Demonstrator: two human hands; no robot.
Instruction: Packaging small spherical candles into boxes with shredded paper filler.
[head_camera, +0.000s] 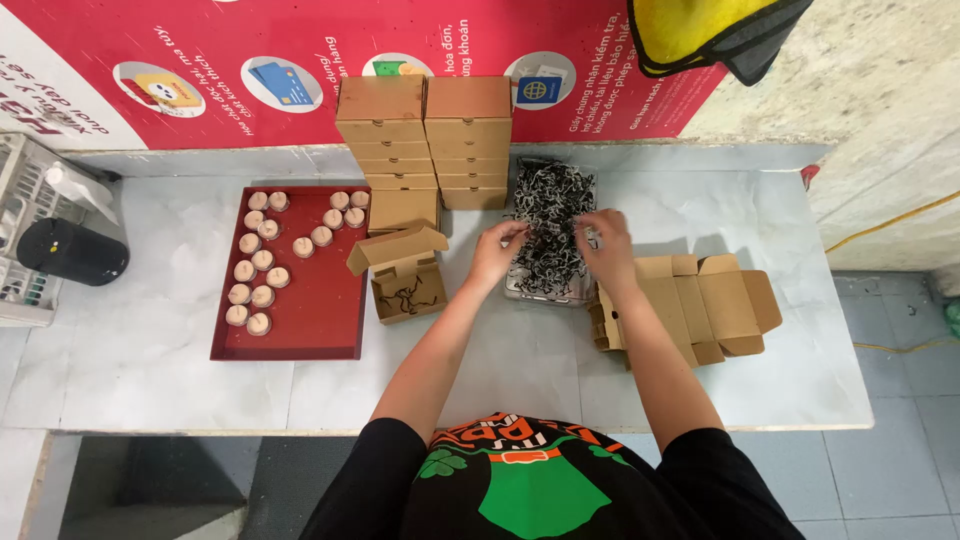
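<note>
Both my hands are in a pile of black and white shredded paper heaped in a metal tray at the table's middle. My left hand pinches strands at the pile's left side. My right hand grips strands on its right side. An open brown cardboard box with a few shreds inside stands just left of my left hand. Flat unfolded cardboard boxes lie to the right of my right hand.
A red tray on the left holds several small round beige pieces. Two stacks of closed brown boxes stand at the back against a red poster wall. A black cylinder and white crate sit far left. The table edge is close to me.
</note>
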